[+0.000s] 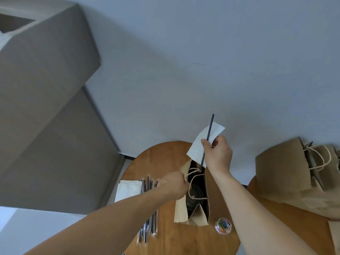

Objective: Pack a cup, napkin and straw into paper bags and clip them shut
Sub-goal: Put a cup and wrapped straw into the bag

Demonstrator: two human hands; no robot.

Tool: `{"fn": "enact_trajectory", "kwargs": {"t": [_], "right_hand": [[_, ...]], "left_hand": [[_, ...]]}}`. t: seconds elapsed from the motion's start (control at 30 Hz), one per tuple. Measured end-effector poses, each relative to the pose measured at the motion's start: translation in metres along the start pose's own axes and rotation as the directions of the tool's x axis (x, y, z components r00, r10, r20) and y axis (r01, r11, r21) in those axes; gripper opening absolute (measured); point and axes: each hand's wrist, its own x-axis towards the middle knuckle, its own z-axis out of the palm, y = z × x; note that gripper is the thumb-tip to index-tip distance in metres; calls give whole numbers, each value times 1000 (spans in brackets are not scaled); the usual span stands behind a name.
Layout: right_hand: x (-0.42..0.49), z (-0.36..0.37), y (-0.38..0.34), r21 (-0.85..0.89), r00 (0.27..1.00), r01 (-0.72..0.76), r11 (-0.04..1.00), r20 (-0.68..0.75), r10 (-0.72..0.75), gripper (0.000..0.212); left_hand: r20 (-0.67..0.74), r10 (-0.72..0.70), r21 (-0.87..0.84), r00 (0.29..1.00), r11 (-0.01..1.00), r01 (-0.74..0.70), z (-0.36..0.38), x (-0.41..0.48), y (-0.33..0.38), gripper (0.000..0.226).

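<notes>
right hand: napkin, straw | left hand: bag (cup probably inside)

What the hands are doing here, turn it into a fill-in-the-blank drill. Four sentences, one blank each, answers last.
1. The right hand holds a white napkin and a black ____ above the open paper bag.
2. The left hand grips the bag's rope ____.
3. A dark ____ already sits inside the bag.
4. The tub of coloured paper clips stands on the round wooden ____.
Missing words: straw, handle, cup, table.
</notes>
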Motion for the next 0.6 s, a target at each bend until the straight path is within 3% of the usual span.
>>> {"fn": "enact_trajectory", "kwargs": {"t": [0.07, 0.13, 0.2, 0.4, 0.6], "right_hand": [[-10, 4, -1, 14, 1000, -25, 1000, 18, 25, 21], [-25, 9, 0, 21, 996, -48, 999, 73, 47, 19], [-42, 13, 3, -16, 987, -30, 999, 159, 33, 16], [-68, -8, 29, -316, 906, 38, 948, 412, 101, 16], [-69, -16, 47, -472, 778, 134, 871, 595, 202, 16]], "left_hand": [[58, -112, -239, 992, 963, 123, -4, 0, -5, 28], [185, -178, -452, 967, 858, 244, -8, -1, -9, 26], [250, -176, -541, 952, 790, 288, -10, -4, -10, 24], [238, -162, -611, 958, 742, 277, -22, -10, -14, 14], [230, -134, -585, 964, 773, 247, -20, -14, -12, 25]]}}
